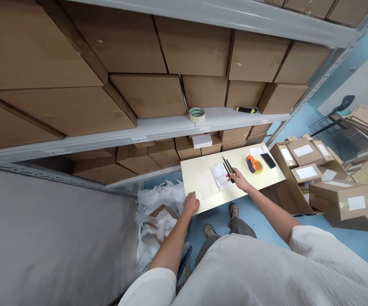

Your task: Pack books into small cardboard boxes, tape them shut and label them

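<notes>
In my right hand [240, 180] is a yellow and black utility knife [228, 168], held over a small white packet [218, 176] on the cream board [199, 170]. My left hand [191, 203] rests at the board's near left edge with its fingers curled; whether anything is under them is hidden. Right of the knife lies an orange tape dispenser [250, 163] with a yellow roll of tape [258, 166] against it. A black phone [268, 160] and a white paper [255, 151] lie near the board's right end.
Shelves of cardboard boxes [148, 95] rise ahead. A tape roll [197, 114] and another utility knife [245, 110] sit on the shelf ledge. Labelled boxes [306, 172] fill a large carton at right. White plastic wrapping [161, 197] is heaped at left below the board.
</notes>
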